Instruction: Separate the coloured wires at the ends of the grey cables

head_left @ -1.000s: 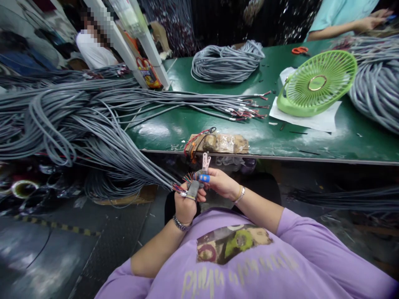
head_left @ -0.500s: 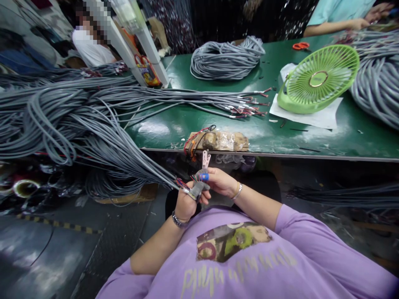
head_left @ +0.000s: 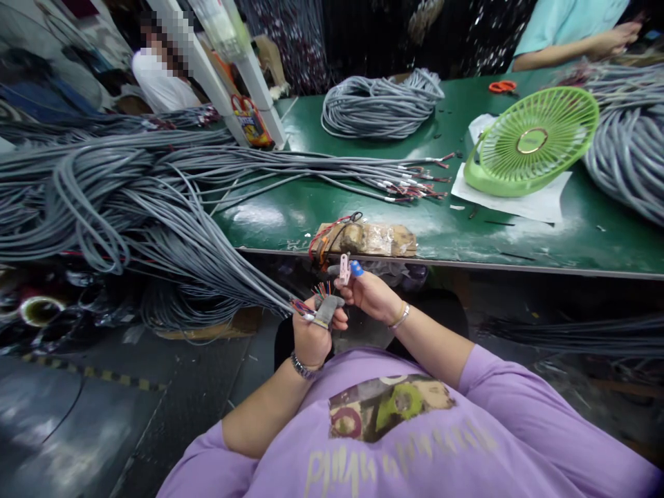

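Observation:
My left hand (head_left: 312,335), with grey covers on some fingers and a metal watch on the wrist, is closed around the end of a bundle of grey cables (head_left: 259,285). Thin coloured wires (head_left: 322,289) fan out above its fingers. Just to the right, my right hand (head_left: 372,297) pinches a small pink clip (head_left: 344,270) that looks like a clothes peg. A blue wrap (head_left: 356,268) covers one of its fingertips. The two hands are close together but apart, below the front edge of the table.
On the green table (head_left: 446,235) are a wooden block (head_left: 399,240) with wires, more cable ends (head_left: 415,187), a cable coil (head_left: 378,107), a green fan (head_left: 534,142) and orange-handled scissors (head_left: 502,86). A white post (head_left: 264,111) stands behind. Co-workers are at the far left and far right.
My right hand has drawn back up and right from the left hand, and the pink clip has turned. More coloured wire ends show above my left hand. The view has shifted slightly.

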